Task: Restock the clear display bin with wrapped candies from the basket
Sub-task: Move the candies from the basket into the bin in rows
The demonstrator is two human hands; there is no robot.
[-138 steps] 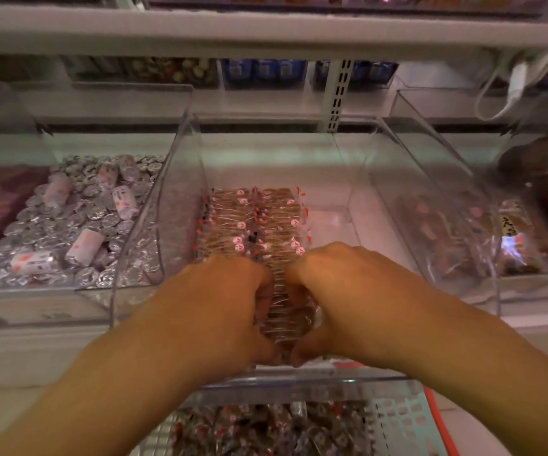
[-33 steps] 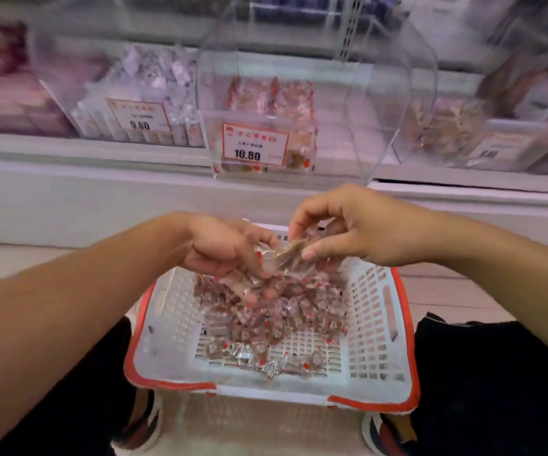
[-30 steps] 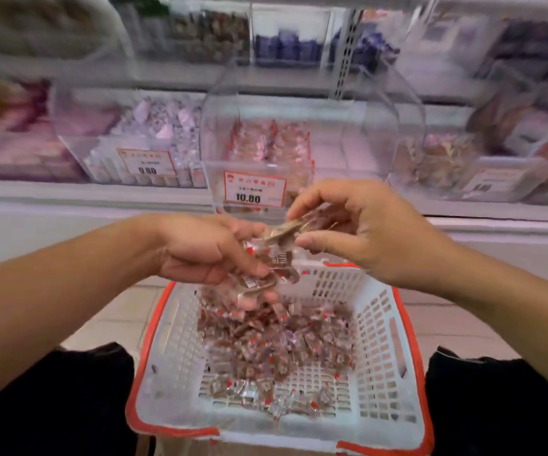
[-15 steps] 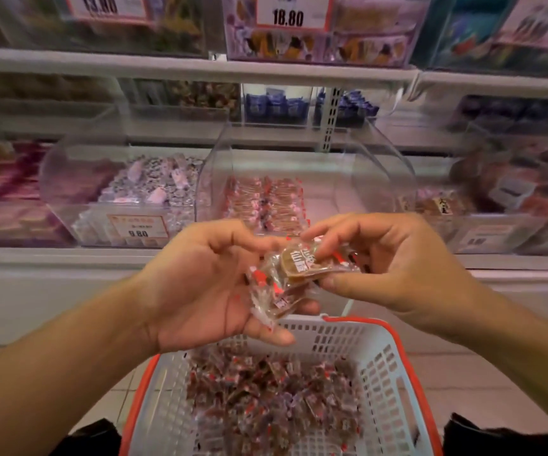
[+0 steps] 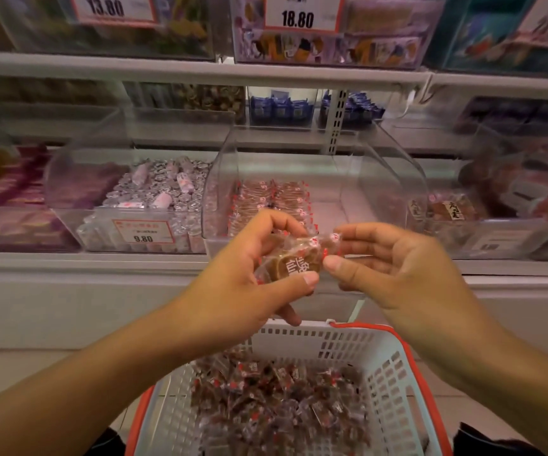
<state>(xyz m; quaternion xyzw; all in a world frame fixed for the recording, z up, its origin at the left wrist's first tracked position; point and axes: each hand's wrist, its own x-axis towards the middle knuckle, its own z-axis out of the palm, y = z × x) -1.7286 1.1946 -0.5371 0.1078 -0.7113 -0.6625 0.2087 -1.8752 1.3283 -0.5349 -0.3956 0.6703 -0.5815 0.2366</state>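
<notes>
Candies (image 5: pixel 294 263) in clear crinkled wrap with red-and-white printed ends sit between both hands above the basket: the nearest one shows a flat brown slab with pale characters on it. The left hand (image 5: pixel 252 274) curls round the small bunch, thumb pressed on the front of the brown piece, while the right hand (image 5: pixel 387 268) pinches a twisted wrapper end (image 5: pixel 331 240) between thumb and fingertips, so the two hands meet on the same bunch. Just beyond them stands the clear display bin (image 5: pixel 381 179), its curved transparent walls rising on the left and right; neat rows of the same candies (image 5: pixel 271 200) lie along its left part, and its right part shows bare floor. Its near lip is partly hidden by the hands. Below, the white perforated basket (image 5: pixel 394 376) with a red rim holds a loose heap of wrapped candies (image 5: pixel 275 399), with its inner walls exposed above the heap. To the left, a neighbouring bin (image 5: pixel 154 199) holds silver-wrapped sweets behind a tag reading 9.80 (image 5: pixel 143 231); to the right another bin (image 5: pixel 447 209) holds brown packets. A white shelf edge (image 5: pixel 68 261) runs across, and an upper shelf carries boxes with tags 13.80 (image 5: pixel 106 8) and 18.80 (image 5: pixel 297 18).
</notes>
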